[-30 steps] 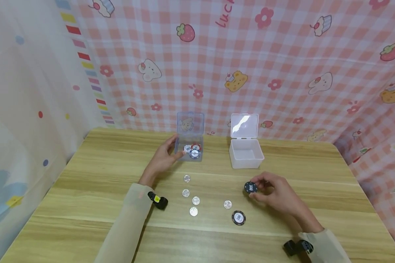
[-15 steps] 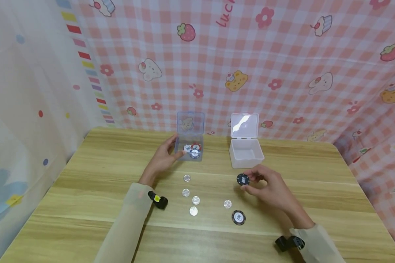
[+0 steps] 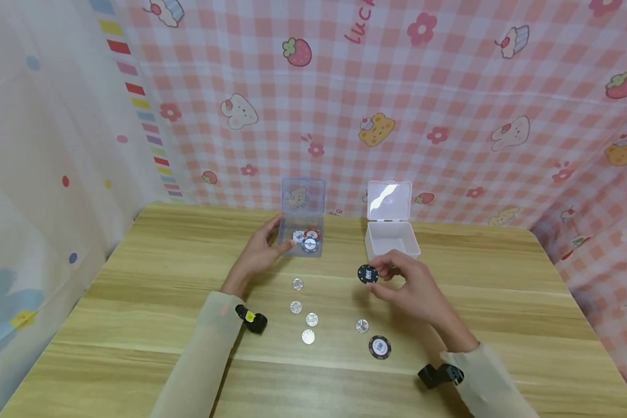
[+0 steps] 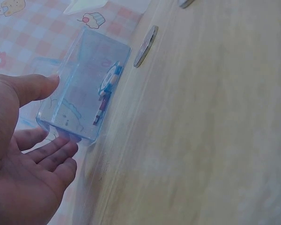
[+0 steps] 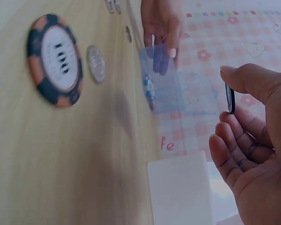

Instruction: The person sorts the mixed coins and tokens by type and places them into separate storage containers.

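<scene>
My right hand (image 3: 404, 283) pinches a black poker chip (image 3: 368, 274) marked 100 between thumb and fingers, held above the table in front of the white box. Seen from the right wrist, this chip (image 5: 230, 98) is edge-on. At the back left, my left hand (image 3: 261, 248) grips the left side of a clear bluish plastic box (image 3: 316, 252), thumb at its front and fingers along its side. Its lid stands open. Inside lie poker chips (image 3: 310, 245) in blue, red and white. Another black-rimmed poker chip (image 3: 379, 347) lies flat on the table.
A white plastic box (image 3: 392, 237) with its lid raised stands right of the bluish one. Several silver coins (image 3: 312, 319) are scattered over the wooden table (image 3: 271, 383). A patterned pink curtain (image 3: 334, 104) hangs behind the table.
My right hand has carried the black poker chip left and farther back, from right of the white box to its front. The left hand stays at the bluish box.
</scene>
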`<state>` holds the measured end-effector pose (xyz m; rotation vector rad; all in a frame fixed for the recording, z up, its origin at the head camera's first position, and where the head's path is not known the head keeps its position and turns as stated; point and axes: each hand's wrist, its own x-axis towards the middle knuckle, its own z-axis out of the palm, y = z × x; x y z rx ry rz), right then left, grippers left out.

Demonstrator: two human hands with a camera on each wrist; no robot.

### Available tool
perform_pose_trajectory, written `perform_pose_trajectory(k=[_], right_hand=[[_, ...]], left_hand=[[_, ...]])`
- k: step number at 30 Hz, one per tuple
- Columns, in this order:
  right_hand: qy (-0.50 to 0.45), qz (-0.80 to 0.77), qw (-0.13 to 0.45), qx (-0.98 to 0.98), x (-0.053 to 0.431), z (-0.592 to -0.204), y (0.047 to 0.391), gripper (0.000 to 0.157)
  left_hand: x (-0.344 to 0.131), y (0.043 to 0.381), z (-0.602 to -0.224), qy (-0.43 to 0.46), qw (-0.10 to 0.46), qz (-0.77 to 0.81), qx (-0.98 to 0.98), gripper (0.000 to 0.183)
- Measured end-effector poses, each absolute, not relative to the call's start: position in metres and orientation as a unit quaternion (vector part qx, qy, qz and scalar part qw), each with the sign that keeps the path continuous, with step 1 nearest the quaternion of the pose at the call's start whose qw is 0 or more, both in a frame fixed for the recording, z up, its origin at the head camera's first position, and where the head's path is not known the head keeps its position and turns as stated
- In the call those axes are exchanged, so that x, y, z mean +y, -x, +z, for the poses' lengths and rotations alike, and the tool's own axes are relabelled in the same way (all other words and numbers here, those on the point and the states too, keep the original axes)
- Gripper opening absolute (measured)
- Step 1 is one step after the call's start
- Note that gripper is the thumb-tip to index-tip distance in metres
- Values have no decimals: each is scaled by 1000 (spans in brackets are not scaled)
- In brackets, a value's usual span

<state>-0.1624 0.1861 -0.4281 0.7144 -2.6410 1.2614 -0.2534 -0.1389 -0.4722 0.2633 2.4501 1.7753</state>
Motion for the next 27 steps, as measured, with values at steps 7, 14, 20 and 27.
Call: perform_pose_trajectory(k=[7, 14, 20, 27], right_hand=[[-232, 424, 69, -873, 170, -424, 171, 33], [-235, 440, 57, -865, 158, -425, 182, 34], [-234, 444, 59, -863, 150, -422, 192, 34], [-221, 442, 46, -868, 139, -420, 204, 36]], left_hand=[[-139, 253, -472, -88, 50, 585, 805, 75], [-139, 251, -473, -91, 53, 593, 798, 76], [-137, 250, -472, -97, 51, 598, 794, 75], [-139, 251, -469, -96, 53, 597, 795, 75]])
